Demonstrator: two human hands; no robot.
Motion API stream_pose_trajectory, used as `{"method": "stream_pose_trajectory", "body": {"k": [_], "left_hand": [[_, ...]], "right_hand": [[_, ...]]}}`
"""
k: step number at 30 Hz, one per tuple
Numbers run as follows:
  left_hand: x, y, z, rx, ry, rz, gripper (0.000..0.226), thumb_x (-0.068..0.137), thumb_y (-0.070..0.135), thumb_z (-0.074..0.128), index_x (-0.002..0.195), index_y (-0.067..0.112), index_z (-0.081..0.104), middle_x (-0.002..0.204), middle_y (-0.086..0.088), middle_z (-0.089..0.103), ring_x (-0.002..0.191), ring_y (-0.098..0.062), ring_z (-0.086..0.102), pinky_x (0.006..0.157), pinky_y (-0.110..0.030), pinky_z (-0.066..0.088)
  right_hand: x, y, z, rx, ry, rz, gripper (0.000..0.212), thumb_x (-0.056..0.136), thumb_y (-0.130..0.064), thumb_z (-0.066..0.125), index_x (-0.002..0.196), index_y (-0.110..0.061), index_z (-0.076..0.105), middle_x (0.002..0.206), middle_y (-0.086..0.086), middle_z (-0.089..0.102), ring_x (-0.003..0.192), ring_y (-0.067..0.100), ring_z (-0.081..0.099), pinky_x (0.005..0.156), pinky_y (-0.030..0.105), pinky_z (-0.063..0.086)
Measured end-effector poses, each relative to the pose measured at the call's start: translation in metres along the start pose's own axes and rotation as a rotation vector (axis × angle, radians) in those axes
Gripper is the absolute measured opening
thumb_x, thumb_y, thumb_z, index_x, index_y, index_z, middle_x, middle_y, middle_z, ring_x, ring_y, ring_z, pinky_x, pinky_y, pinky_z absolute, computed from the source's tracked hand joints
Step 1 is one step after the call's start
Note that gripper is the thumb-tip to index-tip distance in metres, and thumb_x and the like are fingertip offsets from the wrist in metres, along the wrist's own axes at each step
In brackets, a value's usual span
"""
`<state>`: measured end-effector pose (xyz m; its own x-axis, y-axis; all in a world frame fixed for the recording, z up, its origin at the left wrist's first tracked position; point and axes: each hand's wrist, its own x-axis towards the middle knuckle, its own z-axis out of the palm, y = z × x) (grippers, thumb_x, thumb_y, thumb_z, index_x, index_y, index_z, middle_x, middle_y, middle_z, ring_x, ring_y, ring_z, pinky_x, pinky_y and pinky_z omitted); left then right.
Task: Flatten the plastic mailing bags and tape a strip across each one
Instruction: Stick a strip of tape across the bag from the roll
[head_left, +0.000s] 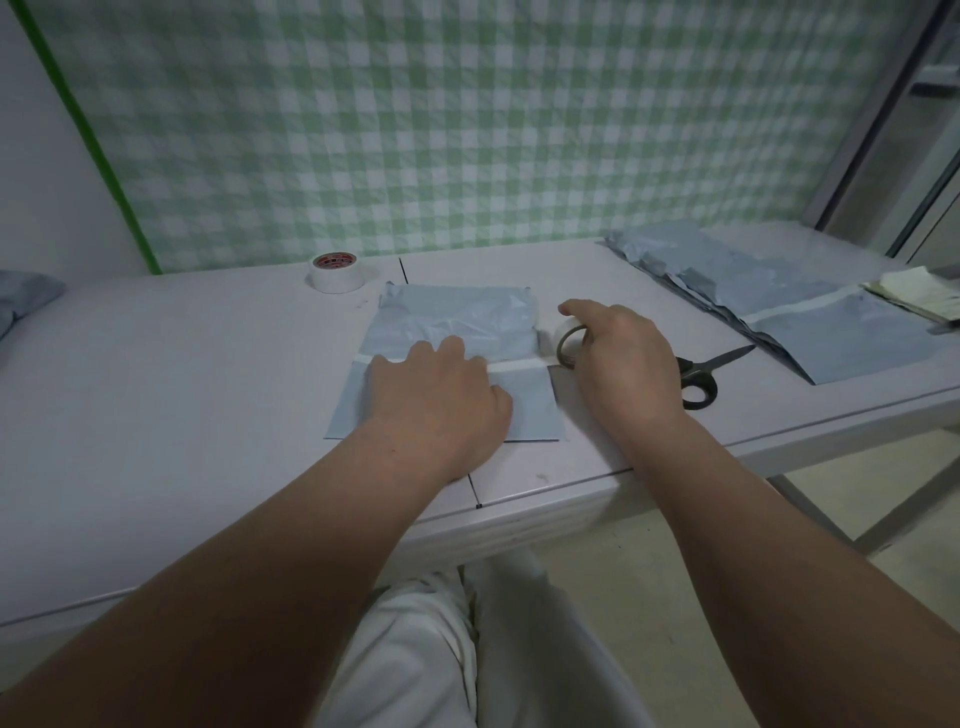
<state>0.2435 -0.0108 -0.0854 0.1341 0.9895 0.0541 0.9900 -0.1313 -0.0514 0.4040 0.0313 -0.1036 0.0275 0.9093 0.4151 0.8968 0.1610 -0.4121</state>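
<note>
Taping step is underway on the mailing bag (452, 317), which is lying flat near the front edge of the tabletop (156, 389). L hand (436, 395) is pressing down w/ fingers flat on the white tape strip (514, 366) running across the bag's middle, gripping nothing. R hand (623, 358) is curling round the tape roll (569, 343) just past the bag's right edge, strip apparently not yet cut. Next move prob. calls for cutting: scissors (711, 364) are lying just beside R hand. Farther back, a spare roll (337, 273) is sitting behind the bag; taped bags (779, 296) are lying far right.
</note>
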Motion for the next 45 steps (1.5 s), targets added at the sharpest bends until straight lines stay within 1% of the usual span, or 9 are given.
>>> {"method": "stream_pose_trajectory", "body": {"k": [6,16,21,25,28,32,35,41,45], "left_hand": [[-0.006,-0.024,0.005,-0.038,0.063,-0.053,0.037,0.096,0.037,0.019,0.112,0.023,0.048,0.095,0.002,0.032,0.101,-0.022,0.042,0.086,-0.042,0.036],[-0.014,-0.051,0.012,-0.13,0.055,-0.156,0.045,0.099,0.037,0.018,0.141,0.029,0.033,0.126,-0.004,0.041,0.111,-0.027,0.052,0.084,-0.037,0.038],[-0.015,-0.061,0.01,-0.093,0.07,-0.202,0.034,0.098,0.035,0.019,0.107,0.018,0.047,0.095,-0.001,0.038,0.092,-0.026,0.055,0.074,-0.035,0.037],[-0.01,-0.053,-0.002,0.109,-0.036,-0.302,0.045,0.097,0.035,0.017,0.107,0.015,0.056,0.103,-0.003,0.046,0.102,-0.024,0.051,0.098,-0.045,0.029],[-0.006,-0.035,-0.007,0.235,0.102,-0.212,0.041,0.096,0.029,0.026,0.124,0.012,0.05,0.118,-0.007,0.05,0.115,-0.024,0.045,0.11,-0.051,0.019],[0.015,0.006,-0.008,-0.297,0.193,0.16,0.051,0.094,0.027,0.039,0.143,0.019,0.031,0.123,-0.007,0.047,0.117,-0.026,0.046,0.093,-0.038,0.039],[0.036,0.032,-0.002,-0.542,0.253,0.282,0.039,0.089,0.02,0.048,0.128,0.021,0.048,0.101,-0.007,0.054,0.103,-0.027,0.052,0.076,-0.03,0.037],[0.058,0.031,0.015,-0.849,0.35,0.067,0.013,0.089,0.017,0.056,0.089,0.009,0.066,0.085,-0.006,0.068,0.085,-0.025,0.062,0.079,-0.035,0.045],[0.062,0.021,0.019,-1.315,0.236,-0.085,0.012,0.088,0.013,0.059,0.08,0.007,0.066,0.079,-0.009,0.069,0.071,-0.019,0.069,0.082,-0.044,0.056]], "right_hand": [[-0.001,-0.002,-0.003,0.004,0.002,0.001,0.056,0.082,0.0,0.043,0.132,-0.024,0.054,0.105,0.012,0.059,0.101,0.031,0.051,0.071,0.034,0.035],[-0.003,-0.003,-0.005,0.019,0.001,0.002,0.055,0.081,0.001,0.044,0.13,-0.022,0.055,0.103,0.013,0.06,0.099,0.031,0.051,0.071,0.036,0.037],[-0.003,-0.003,-0.004,0.022,0.014,-0.002,0.054,0.083,0.0,0.044,0.131,-0.023,0.055,0.103,0.013,0.06,0.1,0.031,0.051,0.076,0.039,0.042],[-0.001,-0.003,-0.003,-0.015,0.027,-0.031,0.055,0.082,0.0,0.044,0.131,-0.022,0.054,0.096,0.012,0.058,0.094,0.03,0.051,0.07,0.038,0.041],[-0.003,-0.005,-0.005,-0.012,0.034,-0.039,0.056,0.08,0.0,0.047,0.132,-0.02,0.054,0.092,0.011,0.055,0.09,0.03,0.05,0.065,0.034,0.034],[-0.006,-0.007,-0.002,0.013,0.112,-0.1,0.048,0.076,-0.006,0.06,0.122,-0.017,0.06,0.088,0.007,0.053,0.083,0.03,0.054,0.062,0.033,0.037],[-0.001,-0.005,0.001,0.079,0.156,-0.084,0.046,0.084,-0.002,0.052,0.127,-0.017,0.059,0.093,0.014,0.059,0.086,0.032,0.057,0.069,0.035,0.041],[-0.005,-0.005,-0.003,0.167,0.228,-0.127,0.04,0.086,-0.014,0.05,0.123,-0.02,0.062,0.099,0.004,0.063,0.09,0.022,0.058,0.072,0.029,0.043],[-0.014,0.002,-0.01,0.083,0.364,0.087,0.029,0.09,-0.025,0.052,0.116,-0.023,0.067,0.108,0.001,0.059,0.105,0.021,0.047,0.071,0.027,0.033]]}}
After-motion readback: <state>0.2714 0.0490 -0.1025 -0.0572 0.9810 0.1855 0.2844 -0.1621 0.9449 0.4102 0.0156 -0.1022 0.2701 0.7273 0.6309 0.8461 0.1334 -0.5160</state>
